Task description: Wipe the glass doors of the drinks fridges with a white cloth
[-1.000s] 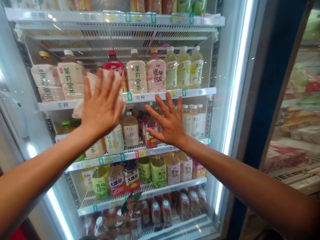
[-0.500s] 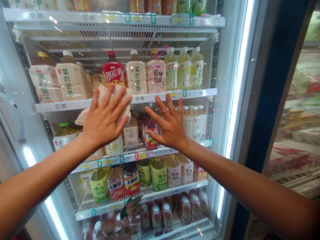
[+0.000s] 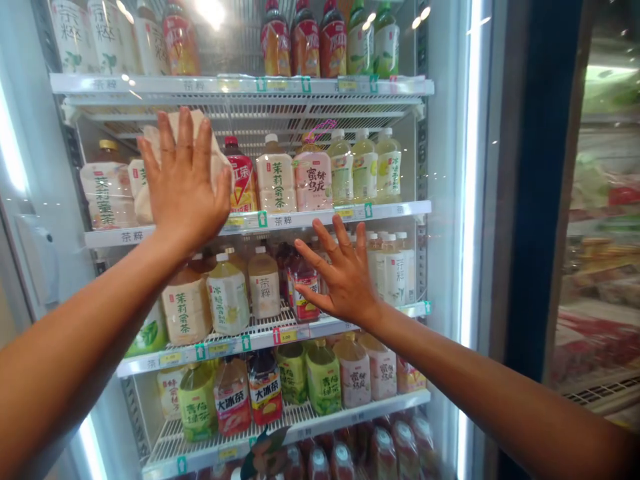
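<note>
My left hand is spread out with its palm toward the glass door of a drinks fridge, pressing a pale cloth beneath it. Part of the cloth sticks out past the fingers, and the rest is hidden by the hand. To the right and lower down, my right hand lies with fingers apart against the glass and holds nothing. Behind the glass, a red-labelled bottle stands beside the cloth, partly covered by it. A dark bottle with a red label shows just left of my right palm.
White shelves hold rows of bottled tea, including a pink-labelled bottle and green bottles. A bright light strip runs down the right side by a dark frame. Another stocked display stands farther right.
My left hand has slid up and to the left across the glass with the cloth. My right hand keeps about the same place on the door. The view has tilted upward, showing more top-shelf bottles.
</note>
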### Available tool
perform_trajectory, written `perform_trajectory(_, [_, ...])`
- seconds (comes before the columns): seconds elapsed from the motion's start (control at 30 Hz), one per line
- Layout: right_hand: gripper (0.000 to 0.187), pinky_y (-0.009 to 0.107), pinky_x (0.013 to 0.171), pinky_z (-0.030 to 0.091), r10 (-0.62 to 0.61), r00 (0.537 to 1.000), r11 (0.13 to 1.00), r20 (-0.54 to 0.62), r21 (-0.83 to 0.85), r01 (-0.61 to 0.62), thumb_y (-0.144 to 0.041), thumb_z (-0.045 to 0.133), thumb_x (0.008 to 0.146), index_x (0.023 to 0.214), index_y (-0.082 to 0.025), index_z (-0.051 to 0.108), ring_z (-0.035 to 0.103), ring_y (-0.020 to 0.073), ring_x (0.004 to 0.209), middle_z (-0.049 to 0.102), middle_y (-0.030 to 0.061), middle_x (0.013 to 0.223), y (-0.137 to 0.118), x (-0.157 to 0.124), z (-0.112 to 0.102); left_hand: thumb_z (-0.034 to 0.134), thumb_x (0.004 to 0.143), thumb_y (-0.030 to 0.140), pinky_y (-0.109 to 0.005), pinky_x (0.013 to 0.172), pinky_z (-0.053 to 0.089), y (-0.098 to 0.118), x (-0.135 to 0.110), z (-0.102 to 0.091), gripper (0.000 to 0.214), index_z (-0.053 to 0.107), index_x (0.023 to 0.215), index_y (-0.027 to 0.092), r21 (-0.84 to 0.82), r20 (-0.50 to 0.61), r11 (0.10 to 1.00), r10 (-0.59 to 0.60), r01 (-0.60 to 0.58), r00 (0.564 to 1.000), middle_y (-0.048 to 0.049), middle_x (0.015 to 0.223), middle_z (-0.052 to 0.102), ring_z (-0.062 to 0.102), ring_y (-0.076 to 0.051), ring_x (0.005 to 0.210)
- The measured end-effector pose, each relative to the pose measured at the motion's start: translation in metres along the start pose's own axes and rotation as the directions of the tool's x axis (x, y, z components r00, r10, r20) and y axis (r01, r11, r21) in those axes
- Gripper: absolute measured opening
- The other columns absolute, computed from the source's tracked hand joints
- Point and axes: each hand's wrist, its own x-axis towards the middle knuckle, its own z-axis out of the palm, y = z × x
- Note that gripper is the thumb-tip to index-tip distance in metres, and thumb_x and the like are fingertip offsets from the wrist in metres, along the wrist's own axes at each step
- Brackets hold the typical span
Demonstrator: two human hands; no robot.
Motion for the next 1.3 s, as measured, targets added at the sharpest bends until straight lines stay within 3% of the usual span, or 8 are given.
perform_trajectory(0.17, [0.084,0.073,0.123,0.005,0.010,1.000,1.000,0.004,0.004,-0.010,-0.060,0.056,0.095,0.163,-0.035,0.013,0.005,0.0385,0.158,0.010,0.0042,0.173,0.000,0.000,0.000,0.031,0.101,0.050,-0.052,0.130,-0.006,0.009,-0.021,0.013,0.065,0.020,0.160,0.025,-0.029,0.136,0.880,0.473,-0.474,0.870,-0.0020,0.172,0.014,-0.004,-0.022,0.159])
perform_trajectory(0.37, [0.088,0.073,0.123,0.005,0.004,1.000,1.000,0.000,-0.004,-0.004,-0.060,0.057,0.093,0.163,-0.037,0.009,0.006,0.0389,0.158,0.005,0.0024,0.173,0.001,-0.001,0.001,0.032,0.101,0.047,-0.061,0.127,-0.009,0.005,0.000,0.009,0.068,0.015,0.161,0.020,0.023,0.016,0.983,0.182,-0.182,0.983,-0.0053,0.173,0.003,-0.008,-0.029,0.158])
perform_trajectory(0.53, [0.086,0.073,0.124,0.005,0.001,1.000,1.000,-0.015,0.017,-0.001,-0.060,0.056,0.094,0.163,-0.037,0.010,0.006,0.0386,0.158,0.003,0.0010,0.173,0.001,-0.001,0.002,0.037,0.101,0.046,-0.050,0.131,-0.001,-0.002,-0.063,0.018,0.067,0.015,0.161,0.028,-0.001,0.105,0.838,0.543,-0.546,0.833,-0.0009,0.171,0.019,0.001,-0.021,0.159])
perform_trajectory(0.67, [0.086,0.073,0.124,0.005,-0.001,1.000,1.000,-0.017,0.022,0.001,-0.060,0.056,0.094,0.163,-0.040,0.007,0.006,0.0381,0.158,0.001,-0.0015,0.173,0.001,-0.002,0.002,0.035,0.102,0.047,-0.060,0.128,-0.003,-0.025,-0.078,0.009,0.068,0.012,0.162,0.024,0.007,0.009,0.993,0.120,-0.120,0.993,-0.0078,0.172,0.007,-0.004,-0.030,0.159])
perform_trajectory(0.73, [0.088,0.073,0.124,0.005,0.005,1.000,1.000,-0.013,0.023,-0.004,-0.061,0.056,0.094,0.163,-0.041,0.005,0.006,0.0380,0.158,0.000,-0.0022,0.172,0.001,-0.002,0.002,0.035,0.102,0.046,-0.064,0.127,-0.004,-0.023,-0.088,0.009,0.071,0.008,0.162,0.020,0.008,-0.026,0.999,-0.031,0.032,0.999,-0.0118,0.172,0.001,-0.008,-0.034,0.158])
perform_trajectory(0.93, [0.090,0.073,0.124,0.005,0.013,1.000,0.999,0.002,0.034,-0.014,-0.060,0.058,0.093,0.162,-0.042,0.002,0.007,0.0381,0.158,0.001,-0.0026,0.172,0.001,-0.002,0.000,0.036,0.101,0.035,-0.045,0.131,0.000,-0.007,-0.153,0.027,0.067,0.009,0.162,0.027,0.024,0.125,0.866,0.492,-0.499,0.861,-0.0014,0.172,0.014,-0.003,-0.016,0.159])
perform_trajectory(1.13, [0.090,0.073,0.124,0.004,0.023,1.000,0.999,-0.010,0.048,-0.023,-0.060,0.059,0.093,0.162,-0.044,0.003,0.009,0.0386,0.158,0.002,-0.0044,0.172,0.001,-0.002,0.001,0.045,0.100,0.042,-0.072,0.123,-0.004,-0.050,-0.143,0.013,0.078,0.001,0.162,0.025,0.057,-0.056,0.997,-0.052,0.056,0.997,-0.0103,0.172,0.000,-0.009,-0.037,0.157])
perform_trajectory(1.3, [0.090,0.074,0.124,0.005,0.022,1.000,0.999,-0.006,0.049,-0.021,-0.060,0.059,0.093,0.162,-0.045,0.003,0.010,0.0395,0.157,0.003,-0.0043,0.172,0.001,-0.002,0.001,0.044,0.100,0.043,-0.047,0.131,-0.005,-0.055,-0.199,0.019,0.071,0.012,0.162,0.028,0.041,0.123,0.892,0.442,-0.449,0.889,0.0013,0.171,0.011,0.004,-0.021,0.159])
